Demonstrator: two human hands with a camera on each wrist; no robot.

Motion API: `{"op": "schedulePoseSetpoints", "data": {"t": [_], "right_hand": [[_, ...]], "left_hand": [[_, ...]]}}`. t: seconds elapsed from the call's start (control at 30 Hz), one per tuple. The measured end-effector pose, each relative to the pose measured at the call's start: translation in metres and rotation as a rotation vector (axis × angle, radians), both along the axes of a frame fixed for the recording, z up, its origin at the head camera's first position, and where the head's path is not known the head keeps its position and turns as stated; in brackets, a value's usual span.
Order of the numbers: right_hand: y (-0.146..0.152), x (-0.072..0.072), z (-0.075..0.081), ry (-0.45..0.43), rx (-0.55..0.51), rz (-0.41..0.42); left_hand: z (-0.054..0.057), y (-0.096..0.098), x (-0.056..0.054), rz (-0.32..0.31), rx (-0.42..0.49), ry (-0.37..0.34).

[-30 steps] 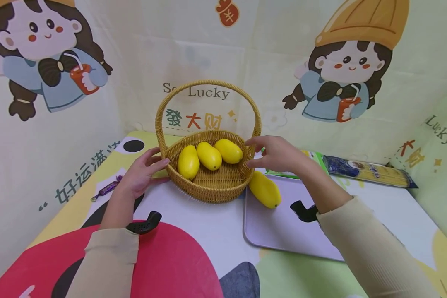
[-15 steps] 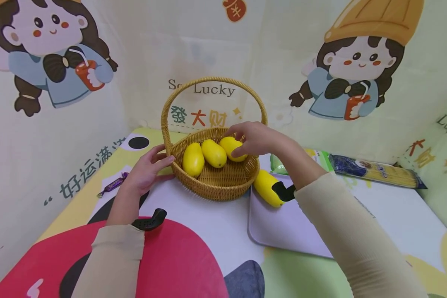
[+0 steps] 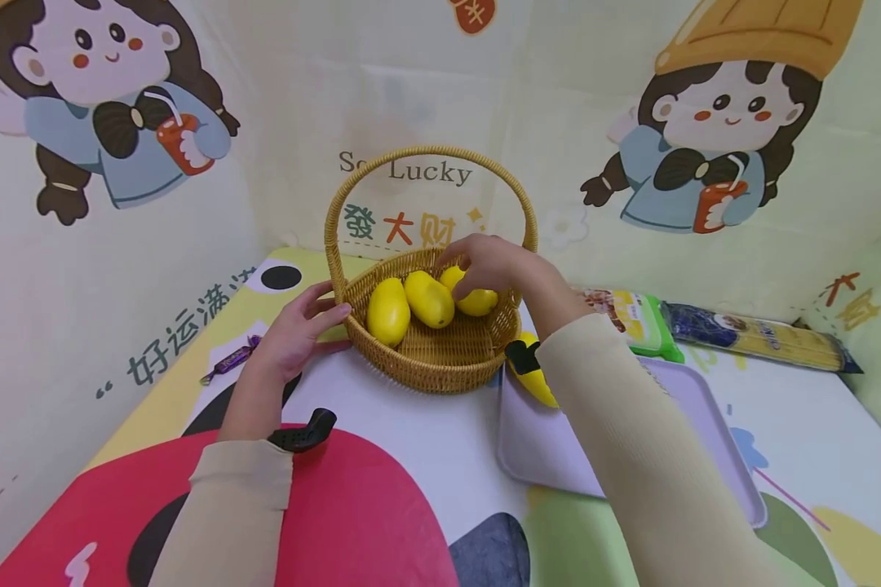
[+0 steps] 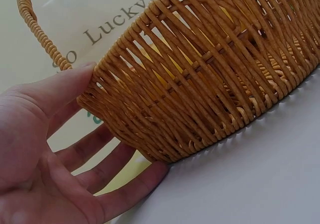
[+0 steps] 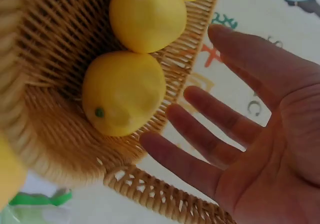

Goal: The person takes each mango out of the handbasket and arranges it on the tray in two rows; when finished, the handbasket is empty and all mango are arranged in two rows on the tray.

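A wicker basket point(image 3: 440, 377) with a tall arched handle holds three yellow mangoes, the left mango point(image 3: 388, 313), the middle mango point(image 3: 429, 300) and the right mango point(image 5: 123, 94). My left hand point(image 3: 297, 330) holds the basket's left end, thumb at the rim near the handle's foot and fingers round the outer wall point(image 4: 200, 84). Above the right mango hovers my right hand point(image 3: 488, 262), partly hiding it in the head view. In the right wrist view its fingers point(image 5: 200, 154) are spread, apart from the fruit.
Another mango point(image 3: 532, 383) lies on a lilac tray point(image 3: 705, 416), partly behind my right wrist. A green food packet point(image 3: 635, 318) and a noodle pack point(image 3: 759, 338) lie behind the tray. A purple-wrapped candy point(image 3: 231, 359) is at left.
My right hand has left the basket's right rim and moved left over the right mango. My left hand stays at the basket's left end. The head view has shifted slightly.
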State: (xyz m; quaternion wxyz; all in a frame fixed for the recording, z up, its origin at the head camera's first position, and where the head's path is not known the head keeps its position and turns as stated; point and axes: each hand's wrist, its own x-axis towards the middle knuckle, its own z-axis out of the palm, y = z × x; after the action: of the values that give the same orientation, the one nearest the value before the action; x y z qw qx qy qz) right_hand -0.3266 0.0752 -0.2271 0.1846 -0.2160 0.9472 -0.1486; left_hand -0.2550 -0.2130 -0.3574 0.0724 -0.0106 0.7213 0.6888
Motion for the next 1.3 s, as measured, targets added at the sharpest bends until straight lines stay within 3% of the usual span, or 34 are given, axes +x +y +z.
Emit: {"op": "schedulePoseSetpoints", "data": {"t": [0.23,0.47,0.87,1.3], "right_hand": [[-0.007,-0.016,-0.007,0.003,0.052,-0.078],[-0.010,-0.025,-0.018,-0.051,0.064,-0.169],[-0.006,-0.031,-0.032,-0.069,0.108,-0.172],[-0.008,-0.035,-0.029,-0.086,0.124,-0.164]], "left_hand": [[-0.002,0.001,-0.002,0.006,0.013,-0.005],[-0.006,0.002,-0.001,0.015,0.008,-0.012],[-0.008,0.003,-0.003,0.010,-0.001,0.000],[-0.002,0.002,-0.006,0.026,0.006,-0.008]]}}
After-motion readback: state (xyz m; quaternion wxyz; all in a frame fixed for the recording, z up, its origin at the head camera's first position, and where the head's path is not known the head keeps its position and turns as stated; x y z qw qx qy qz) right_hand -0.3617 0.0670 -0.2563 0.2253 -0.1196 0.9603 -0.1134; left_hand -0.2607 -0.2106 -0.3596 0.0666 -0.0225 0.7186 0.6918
